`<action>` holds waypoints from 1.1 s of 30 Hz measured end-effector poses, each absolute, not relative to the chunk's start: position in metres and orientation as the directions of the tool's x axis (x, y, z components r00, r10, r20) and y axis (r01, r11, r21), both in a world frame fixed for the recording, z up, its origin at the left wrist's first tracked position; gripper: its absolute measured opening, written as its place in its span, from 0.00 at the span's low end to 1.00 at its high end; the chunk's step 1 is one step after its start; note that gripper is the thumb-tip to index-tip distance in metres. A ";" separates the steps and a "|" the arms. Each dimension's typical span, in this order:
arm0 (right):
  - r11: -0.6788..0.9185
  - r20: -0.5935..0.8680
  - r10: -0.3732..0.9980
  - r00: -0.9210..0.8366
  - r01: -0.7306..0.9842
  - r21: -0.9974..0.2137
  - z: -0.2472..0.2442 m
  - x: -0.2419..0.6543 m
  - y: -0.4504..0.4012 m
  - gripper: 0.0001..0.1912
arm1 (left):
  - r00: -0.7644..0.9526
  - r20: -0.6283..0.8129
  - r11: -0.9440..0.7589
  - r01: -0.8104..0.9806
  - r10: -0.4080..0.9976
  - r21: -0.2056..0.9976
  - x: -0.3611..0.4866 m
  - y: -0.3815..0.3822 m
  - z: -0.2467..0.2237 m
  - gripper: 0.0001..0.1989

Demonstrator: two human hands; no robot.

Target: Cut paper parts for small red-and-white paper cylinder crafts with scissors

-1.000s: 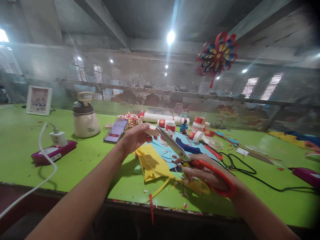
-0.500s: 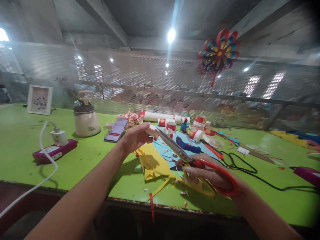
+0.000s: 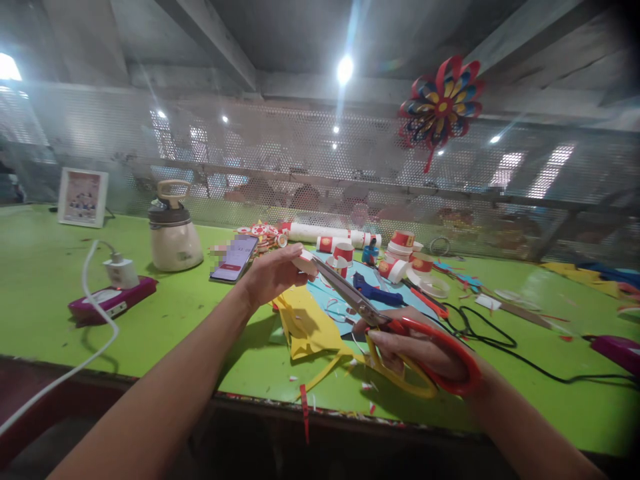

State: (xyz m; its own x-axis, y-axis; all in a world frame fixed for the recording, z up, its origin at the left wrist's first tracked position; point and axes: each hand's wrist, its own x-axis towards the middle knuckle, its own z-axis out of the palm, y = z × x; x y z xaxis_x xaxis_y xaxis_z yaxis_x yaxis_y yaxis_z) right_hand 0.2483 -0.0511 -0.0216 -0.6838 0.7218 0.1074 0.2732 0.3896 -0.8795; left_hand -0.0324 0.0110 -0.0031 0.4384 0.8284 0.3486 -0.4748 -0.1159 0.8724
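Note:
My right hand [image 3: 415, 350] grips a pair of scissors [image 3: 350, 293] with red and yellow handles, its fingers in the loops. The blades point up and left, their tips at a small white piece [image 3: 306, 262], perhaps paper or card. My left hand [image 3: 275, 270] pinches that piece between thumb and fingers. Most of it is hidden by the fingers. Below my hands lie yellow sheets [image 3: 313, 327] with loose strips, on top of light-blue sheets [image 3: 325, 293]. Just beyond the scissors is a blue glue gun [image 3: 375, 291]. Cut red-and-white paper cups [image 3: 343, 253] stand behind it.
A phone [image 3: 235, 259], a large bottle [image 3: 175, 240] and a purple power strip [image 3: 113, 301] with a white cable are at the left. A black cord [image 3: 530, 367] crosses the green table [image 3: 190, 333] on the right. A paper flower [image 3: 443, 107] hangs above.
The scissor handles have spread slightly, the yellow loop shifting a little down and right. My left hand stays nearly still with the white piece. The whole view has shifted very slightly.

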 end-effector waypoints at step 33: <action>0.510 0.178 0.707 -0.685 0.319 -0.799 -0.012 0.244 -0.056 0.15 | 0.396 0.324 -0.069 -0.538 0.859 0.840 -0.028 0.007 -0.003 0.08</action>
